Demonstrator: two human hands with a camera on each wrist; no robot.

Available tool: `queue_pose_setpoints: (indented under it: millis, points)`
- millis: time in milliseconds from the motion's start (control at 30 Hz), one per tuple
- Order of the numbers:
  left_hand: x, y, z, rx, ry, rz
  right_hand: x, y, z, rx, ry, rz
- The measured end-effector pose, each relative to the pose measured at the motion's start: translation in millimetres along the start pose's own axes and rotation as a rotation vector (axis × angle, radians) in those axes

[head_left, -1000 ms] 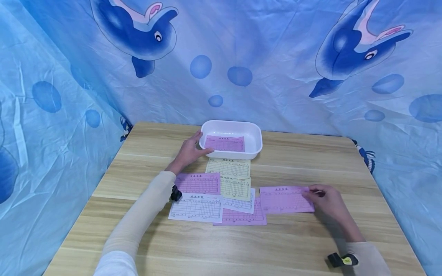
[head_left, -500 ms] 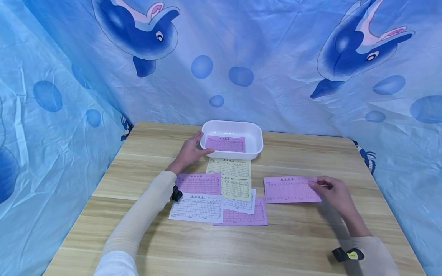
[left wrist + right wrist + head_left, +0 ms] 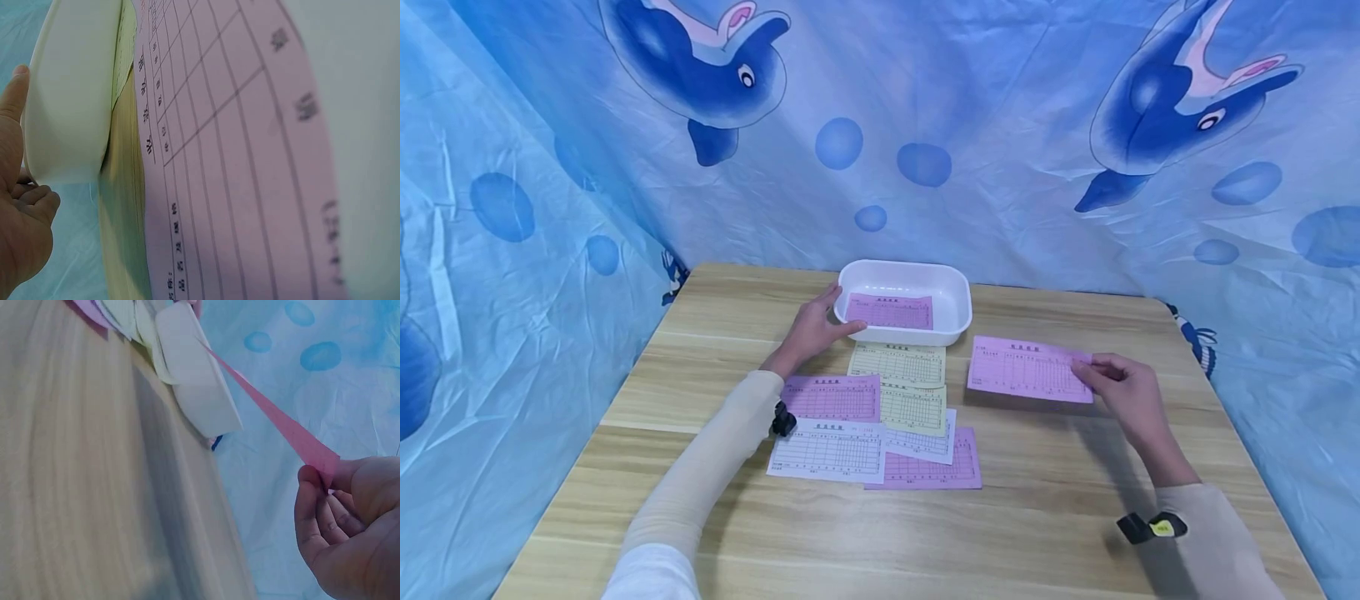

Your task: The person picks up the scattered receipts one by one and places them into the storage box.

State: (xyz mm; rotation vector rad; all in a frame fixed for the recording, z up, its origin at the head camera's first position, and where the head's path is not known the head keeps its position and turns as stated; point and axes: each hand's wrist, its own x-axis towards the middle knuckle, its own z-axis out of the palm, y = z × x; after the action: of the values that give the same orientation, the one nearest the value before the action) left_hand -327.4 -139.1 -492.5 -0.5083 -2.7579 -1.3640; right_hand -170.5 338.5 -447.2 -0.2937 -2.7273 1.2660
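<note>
While pinching one short edge of a pink form (image 3: 1028, 369) between thumb and curled fingers, right hand (image 3: 1129, 396) as grip: closed on the paper, sheet lifted clear of the worktop (image 3: 1060, 508) and hanging level, just right of the white tray (image 3: 958, 312); held by the edge, probably so the rest stays free to slide in flat. From the right wrist view, same pink form (image 3: 275, 422) seen edge-on, stretching from the fingertips (image 3: 310, 481) toward the tray. Left hand (image 3: 812, 332) against the tray's near-left corner, thumb along the wall, fingers loosely curled beside it rather than clamped, apparently steadying it. Inside the tray, another pink form (image 3: 890, 311) lying flat. Nearer on the worktop, overlapping yellow forms (image 3: 898, 365), pink forms (image 3: 831, 398) and a white form (image 3: 826, 452).
</note>
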Motion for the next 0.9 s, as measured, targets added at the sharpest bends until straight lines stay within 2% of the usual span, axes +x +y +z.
queue_pose_setpoints:
  millis: [167,367,900]
  points:
    - [0.4,-0.8,0.0,0.008,0.002,0.017,9.4,-13.8,4.4,0.026,0.038,0.034]
    - [0.3,-2.1,0.1,-0.002,-0.001,0.021,21.6,-31.5,11.8,0.085,0.095,0.026]
    - [0.0,-1.3,1.0,-0.009,-0.002,-0.008,56.8,-79.8,39.3,0.258,0.125,-0.038]
